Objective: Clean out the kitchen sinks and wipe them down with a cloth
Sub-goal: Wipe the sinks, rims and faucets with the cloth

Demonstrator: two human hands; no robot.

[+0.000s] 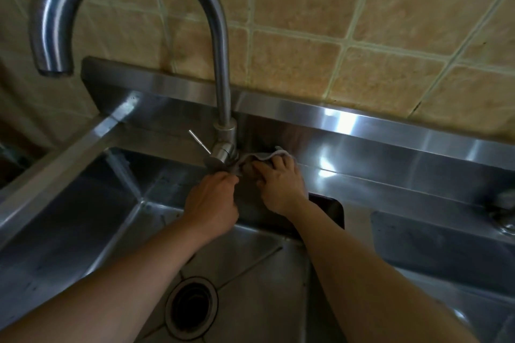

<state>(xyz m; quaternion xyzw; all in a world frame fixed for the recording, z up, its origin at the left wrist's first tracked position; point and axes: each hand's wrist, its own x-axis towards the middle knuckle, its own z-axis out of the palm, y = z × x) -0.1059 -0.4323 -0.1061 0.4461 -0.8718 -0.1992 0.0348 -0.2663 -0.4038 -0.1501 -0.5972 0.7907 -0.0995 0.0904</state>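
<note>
Both hands work at the base of the faucet (223,108), on the rear ledge of the steel sink (83,203).

Right hand (278,184): fingers curled over a pale grey cloth (267,155), pressing it onto the ledge — grip closed on the cloth. The cloth is bunched; its far edge shows just beyond the fingertips and its left end reaches toward the faucet base, touching or nearly touching it; contact cannot be confirmed.

Left hand (213,203): just left of the cloth grip, fingers curled at the foot of the faucet. It appears to pinch the cloth's near-left end, but the fingertips are hidden behind the knuckles — cannot tell whether it holds anything.

Around the grip:
- The faucet column rises directly above and left of the cloth, arching over to a spout at far left. A thin lever (199,141) sticks out from the faucet body, just left of the left hand's fingertips.
- Below the hands, the sink basin drops away; its round drain (191,308) lies well below the left wrist, between the two forearms.
- A second basin (434,253) lies to the right of the right forearm.
- Behind the cloth, a steel backsplash (376,131) runs along the tan tiled wall (334,22).
- A dark patch sits just right of the right wrist; what it is cannot be made out.
</note>
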